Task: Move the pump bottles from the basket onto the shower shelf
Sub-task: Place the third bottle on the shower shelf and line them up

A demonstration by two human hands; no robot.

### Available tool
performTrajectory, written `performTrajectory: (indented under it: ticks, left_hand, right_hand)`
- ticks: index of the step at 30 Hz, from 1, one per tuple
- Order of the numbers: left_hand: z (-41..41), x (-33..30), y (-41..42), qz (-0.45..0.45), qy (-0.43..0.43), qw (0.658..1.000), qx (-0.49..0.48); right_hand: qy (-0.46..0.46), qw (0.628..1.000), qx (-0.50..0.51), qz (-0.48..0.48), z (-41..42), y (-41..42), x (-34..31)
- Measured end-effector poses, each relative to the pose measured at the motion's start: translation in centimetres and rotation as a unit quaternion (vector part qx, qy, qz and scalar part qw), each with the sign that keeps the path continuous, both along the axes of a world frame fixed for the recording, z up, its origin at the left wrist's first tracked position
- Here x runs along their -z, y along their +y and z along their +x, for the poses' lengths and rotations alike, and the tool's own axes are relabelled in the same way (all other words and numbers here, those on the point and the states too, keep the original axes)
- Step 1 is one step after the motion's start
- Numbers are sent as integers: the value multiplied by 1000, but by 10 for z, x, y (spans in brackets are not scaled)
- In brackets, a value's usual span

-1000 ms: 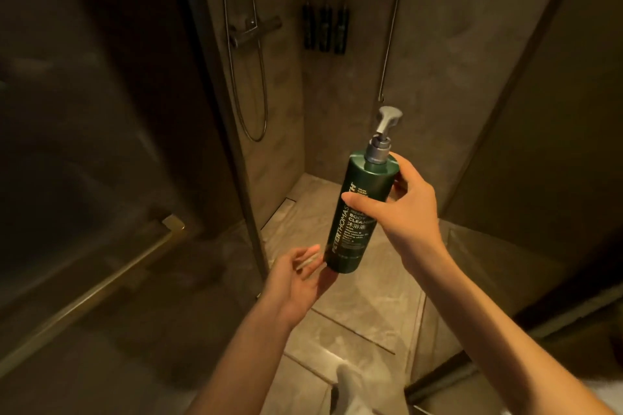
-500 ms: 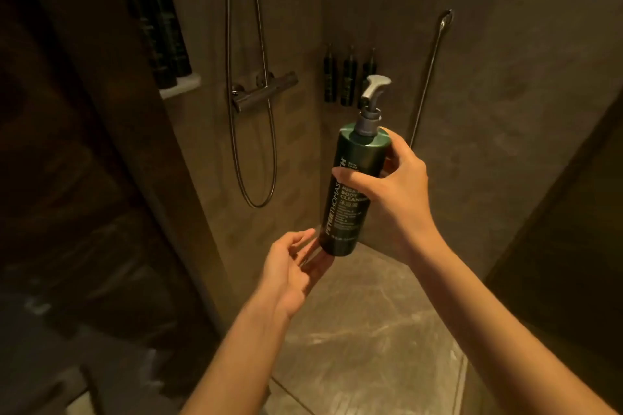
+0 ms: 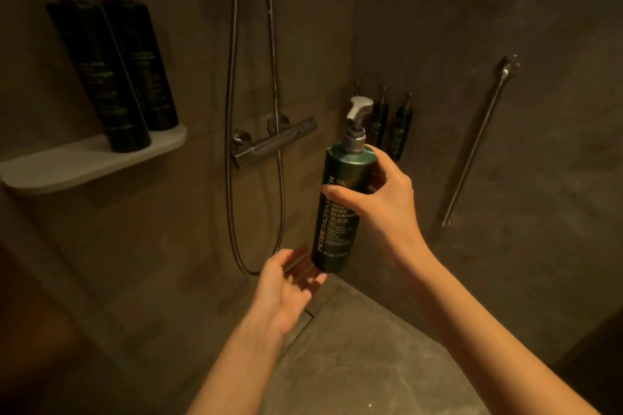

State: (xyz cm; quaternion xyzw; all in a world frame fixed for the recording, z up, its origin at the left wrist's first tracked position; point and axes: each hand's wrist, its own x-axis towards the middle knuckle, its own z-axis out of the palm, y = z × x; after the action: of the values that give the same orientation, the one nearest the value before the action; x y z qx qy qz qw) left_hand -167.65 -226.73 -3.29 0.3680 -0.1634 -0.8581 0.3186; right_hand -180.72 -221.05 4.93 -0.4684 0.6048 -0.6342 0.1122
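Note:
A dark green pump bottle (image 3: pixel 337 229) with a grey pump head is held upright in mid-air, in front of the shower corner. My right hand (image 3: pixel 381 209) grips its upper body from the right. Just under the bottle's base is my left hand (image 3: pixel 286 290), palm up with fingers spread, holding nothing. A white shower shelf (image 3: pixel 74 163) juts from the wall at upper left. Two dark pump bottles (image 3: pixel 114 74) stand side by side on its right part. The basket is out of view.
A chrome shower mixer bar (image 3: pixel 273 143) with a looping hose (image 3: pixel 232 178) hangs on the wall between shelf and bottle. Three small dark bottles (image 3: pixel 391 125) are mounted in the corner. A slanted grab rail (image 3: pixel 478 141) is on the right wall. Grey floor tiles lie below.
The view has swung up and left, bringing the shelf and its two bottles into full view. The held bottle and both hands have kept their arrangement.

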Motion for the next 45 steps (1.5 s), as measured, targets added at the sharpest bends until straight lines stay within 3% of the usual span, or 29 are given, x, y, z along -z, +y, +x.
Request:
performTrajectory:
  ticks: [6,12,24,32,36,39,45]
  left_hand:
    - [-9,6,-71,-10,-10,997,-73]
    - [-5,20,-111,1,-12,982,-188]
    - [-32,-36,-120,-87,-14,877,-473]
    - [-10,-77,-105,-154,-76,815,-554]
    - [15,-98,-99,-216,-168,784,-556]
    - [31,-106,-97,-253,-283,739,-557]
    - [60,-112,-120,-323,-477,575,-581]
  right_hand:
    - [-1,998,-59,1,-17,-93,9]
    - [-13,981,-194,18,-22,-171,18]
    - [-20,873,-487,-3,-23,-268,-38]
    - [-32,800,-596,-62,21,-271,-83]
    - [-33,775,-624,-92,49,-267,-111]
    - [-21,768,-631,-106,75,-263,-129]
    - [-3,771,-625,-124,119,-259,-143]
